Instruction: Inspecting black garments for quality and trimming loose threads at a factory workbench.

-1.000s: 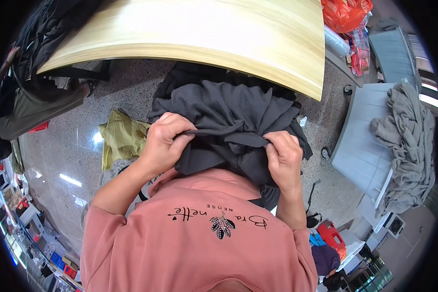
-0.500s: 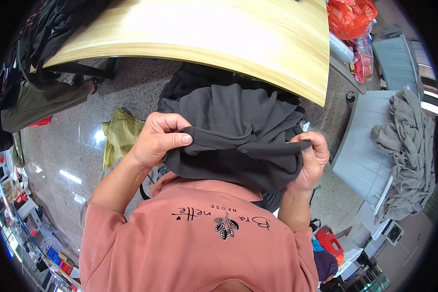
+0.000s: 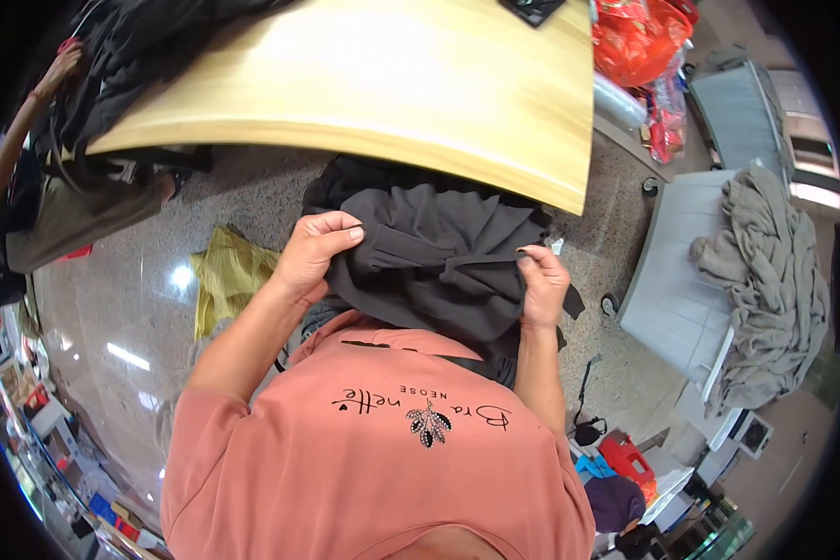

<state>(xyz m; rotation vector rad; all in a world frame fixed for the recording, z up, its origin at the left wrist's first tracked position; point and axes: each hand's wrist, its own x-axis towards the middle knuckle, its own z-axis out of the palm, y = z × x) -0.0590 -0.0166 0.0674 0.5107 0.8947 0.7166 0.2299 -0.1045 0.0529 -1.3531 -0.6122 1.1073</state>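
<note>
A dark grey knit garment [image 3: 420, 299] lies bunched across my lap, its upper folds reaching beneath the table edge. My left hand [image 3: 319, 250] pinches one end of a band along the garment's edge between thumb and fingers. At the band's other end, my right hand [image 3: 543, 283] grips the same edge, thumb on top. Between the two hands the band is drawn out fairly straight, with a seam or overlap near its middle. Whether this is a waistband or a hem I cannot tell.
A wooden-topped table [image 3: 392, 84] stands ahead, with dark clothing [image 3: 149, 65] heaped at its left and a black flat object [image 3: 532, 9] at the back. Yellow-green cloth [image 3: 229, 280] lies on the floor. Grey fabric [image 3: 765, 280] fills a wheeled cart [image 3: 672, 271] at right. Another person's hand [image 3: 58, 70] shows far left.
Both hands still hold the band, but my right hand has come inward, closer to the left. The view has shifted a little, and another person's arm now shows at far left.
</note>
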